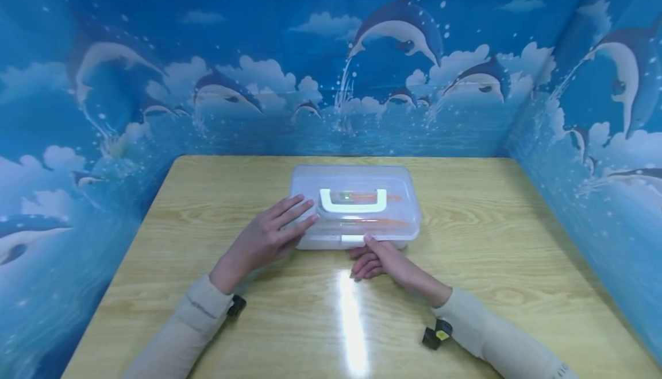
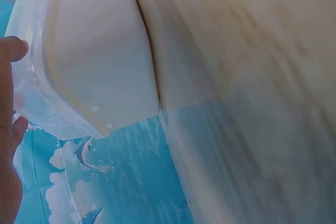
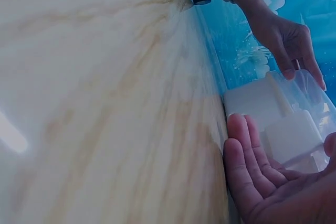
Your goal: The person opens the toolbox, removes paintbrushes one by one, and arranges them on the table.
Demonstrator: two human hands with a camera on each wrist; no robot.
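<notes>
Two hands are touching a plastic box (image 1: 322, 242), which is sitting at the centre of the head view, on a wood-grain table (image 1: 491, 224). The left hand (image 1: 271, 231), released with its fingers spread, is resting on the left end of the clear lid (image 1: 357, 173). Just below and right of the frame's centre, the right hand (image 1: 388, 260) is touching the white latch (image 1: 351, 239) with its thumb; its other fingers are lying loose beneath, grasping nothing. A white handle (image 1: 354, 208) is topping the lid, and orange shapes (image 1: 394, 198) are showing through. Across the upper frame, a dolphin backdrop (image 1: 310, 28) is hanging.
</notes>
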